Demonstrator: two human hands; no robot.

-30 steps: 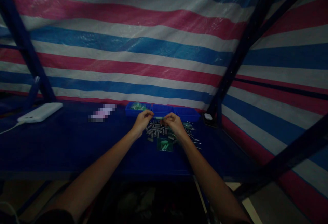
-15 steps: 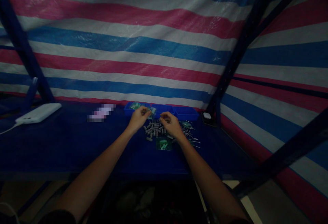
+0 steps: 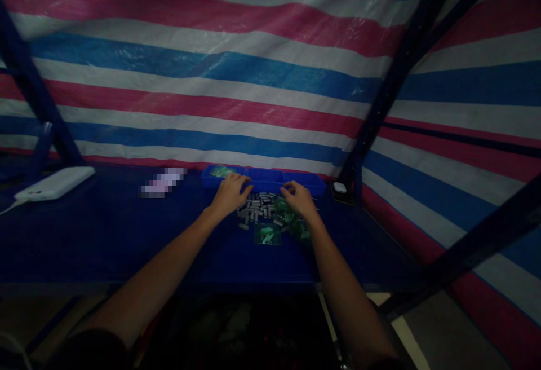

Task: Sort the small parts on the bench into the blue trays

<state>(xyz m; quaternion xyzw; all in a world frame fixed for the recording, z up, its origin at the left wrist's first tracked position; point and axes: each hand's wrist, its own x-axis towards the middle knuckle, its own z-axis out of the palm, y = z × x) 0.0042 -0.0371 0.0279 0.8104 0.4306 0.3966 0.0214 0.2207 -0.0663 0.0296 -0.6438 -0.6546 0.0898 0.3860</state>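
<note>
My left hand [image 3: 230, 192] hovers at the left edge of a pile of small grey cylinders [image 3: 258, 212] on the blue table top [image 3: 127, 234], its fingers curled by the rim of a blue tray [image 3: 265, 176]. My right hand [image 3: 298, 198] is at the right side of the pile, fingers bent in a pinch over green packets [image 3: 291, 220]. In this dim light I cannot make out what either hand holds. A small clear bag of green parts [image 3: 267, 235] lies just in front of the pile.
A white power bank [image 3: 54, 183] with a cable lies at the far left of the table. A striped tarpaulin [image 3: 211, 76] hangs behind. Dark blue frame bars [image 3: 380, 105] slant on the right. A small white object [image 3: 339, 188] sits by the bar's foot.
Both hands have moved apart from their meeting point above the pile: the left toward the blue tray, the right out over the green packets. The view has tilted slightly.
</note>
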